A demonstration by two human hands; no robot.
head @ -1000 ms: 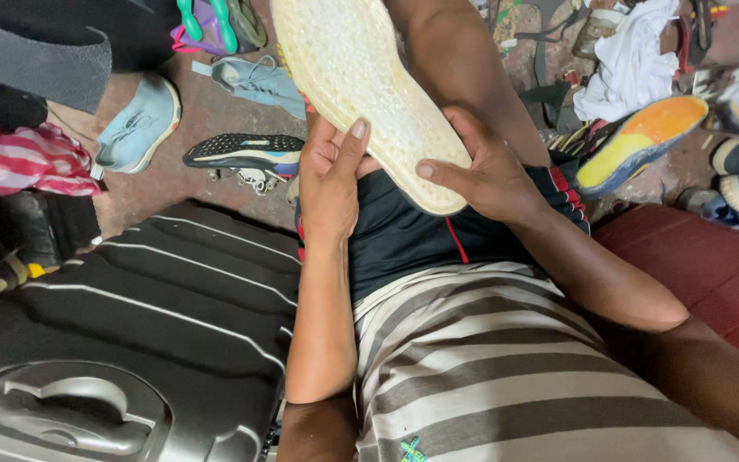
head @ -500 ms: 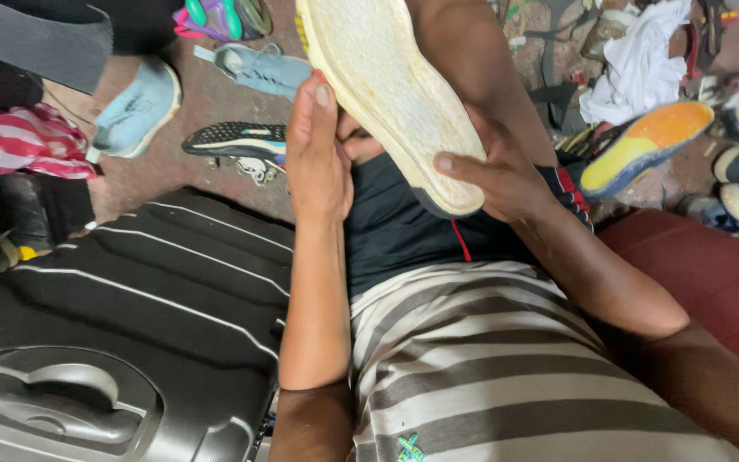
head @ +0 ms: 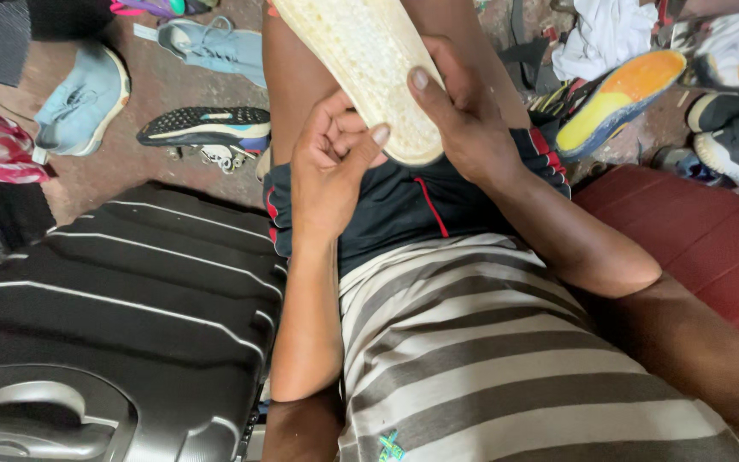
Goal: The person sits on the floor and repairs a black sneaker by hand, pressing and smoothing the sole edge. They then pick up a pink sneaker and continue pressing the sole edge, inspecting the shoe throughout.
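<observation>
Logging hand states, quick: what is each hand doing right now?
Left hand: fingers curled, thumb touching the edge of the pale shoe sole.
Right hand: closed on the shoe sole, holding it.

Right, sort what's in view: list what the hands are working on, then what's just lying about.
In hand:
- pale shoe sole
- left hand, at the sole's near end
- right hand, gripping its edge

Lying about:
- light blue shoes
- black-soled shoe
- orange and yellow sole
- black suitcase
- white cloth

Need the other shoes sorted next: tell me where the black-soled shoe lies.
In the head view, the black-soled shoe lies on its side on the floor, upper left, between the light blue shoe and the person's leg, beyond the black suitcase.
</observation>
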